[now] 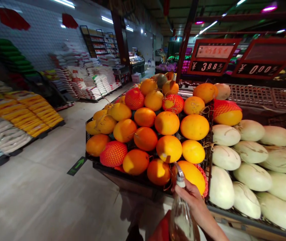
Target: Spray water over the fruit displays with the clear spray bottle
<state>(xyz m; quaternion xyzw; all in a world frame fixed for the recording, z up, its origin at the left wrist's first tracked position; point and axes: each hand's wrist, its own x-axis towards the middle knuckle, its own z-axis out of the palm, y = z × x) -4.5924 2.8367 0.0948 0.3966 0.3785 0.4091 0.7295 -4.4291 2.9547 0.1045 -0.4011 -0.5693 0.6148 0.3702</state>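
Observation:
My right hand [192,199] is closed around the neck of a clear spray bottle [181,217], low in the middle of the view. The bottle's nozzle [179,172] points up at a pile of orange melons [155,130] in a black crate. Some of the melons wear red foam netting [113,153]. My left hand is out of sight.
Pale green-white melons [252,157] fill the bin to the right of the orange pile. Red price boards [211,57] hang behind. Stacked sacks on pallets [27,112] line the left side of a wide tiled aisle, with a green floor arrow [77,165].

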